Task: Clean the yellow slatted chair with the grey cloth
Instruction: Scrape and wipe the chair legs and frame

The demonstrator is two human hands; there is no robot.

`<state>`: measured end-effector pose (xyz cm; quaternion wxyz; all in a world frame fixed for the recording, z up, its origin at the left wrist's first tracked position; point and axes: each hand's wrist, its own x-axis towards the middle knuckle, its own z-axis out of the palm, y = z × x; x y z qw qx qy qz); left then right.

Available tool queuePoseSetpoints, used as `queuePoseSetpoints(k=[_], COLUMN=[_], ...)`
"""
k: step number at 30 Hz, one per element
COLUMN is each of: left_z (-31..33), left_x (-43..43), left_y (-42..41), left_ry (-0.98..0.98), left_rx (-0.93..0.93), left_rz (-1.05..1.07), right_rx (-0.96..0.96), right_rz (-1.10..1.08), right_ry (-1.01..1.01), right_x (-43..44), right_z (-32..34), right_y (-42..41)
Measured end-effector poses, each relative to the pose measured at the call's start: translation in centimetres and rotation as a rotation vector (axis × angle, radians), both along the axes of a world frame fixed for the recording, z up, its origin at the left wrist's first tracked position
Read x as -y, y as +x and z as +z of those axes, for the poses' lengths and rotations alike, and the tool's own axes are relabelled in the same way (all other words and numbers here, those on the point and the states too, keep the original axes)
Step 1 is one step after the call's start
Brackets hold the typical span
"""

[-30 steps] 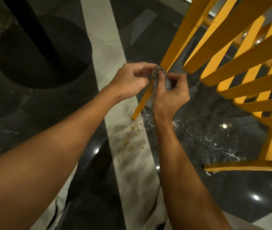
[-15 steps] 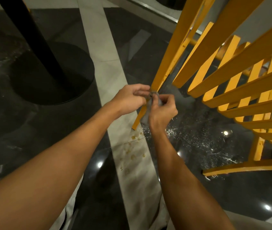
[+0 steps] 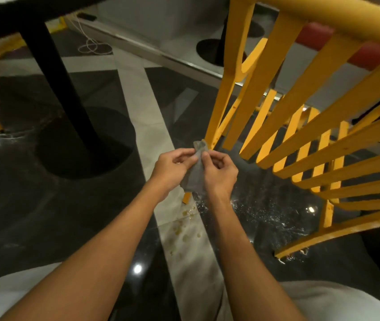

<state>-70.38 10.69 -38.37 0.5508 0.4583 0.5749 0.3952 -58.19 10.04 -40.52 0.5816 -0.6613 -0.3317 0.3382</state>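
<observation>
Grey cloth (image 3: 194,174) pinched between both hands.
Left hand (image 3: 172,166) and right hand (image 3: 220,172) grip it, fingers curled, beside the yellow chair's leg (image 3: 221,100).

A black pedestal post (image 3: 61,89) is standing on a round black base (image 3: 105,140) on the glossy dark floor (image 3: 45,216). A pale tile strip (image 3: 152,126) is running across the floor and carrying brown spots (image 3: 184,228). Water droplets (image 3: 265,214) are glinting just right of the strip. A white cord (image 3: 93,46) is lying looped at the far end.
</observation>
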Motion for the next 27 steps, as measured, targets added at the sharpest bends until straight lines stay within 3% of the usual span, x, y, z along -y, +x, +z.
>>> queuePoseSetpoints(k=[8, 13, 20, 27], left_z=[-1.5, -3.6, -3.5, -0.7], left_x=[-2.3, -6.1, -8.0, -9.4], left_y=[-1.5, -1.6, -1.2, -1.6], left_ry=[0.011, -0.014, 0.015, -0.029], left_rx=[0.127, 0.057, -0.027, -0.075], left_rz=[0.026, 0.135, 0.061, 0.006], right_rx=[-0.134, -0.142, 0.132, 0.442], right_rz=[0.106, 0.069, -0.208, -0.101], right_ry=[-0.081, -0.135, -0.162, -0.090], right_x=[-1.8, -4.8, -6.8, -7.1], right_z=[-1.0, -2.2, -1.4, -0.2], right_y=[-2.0, -2.9, -1.9, -0.9])
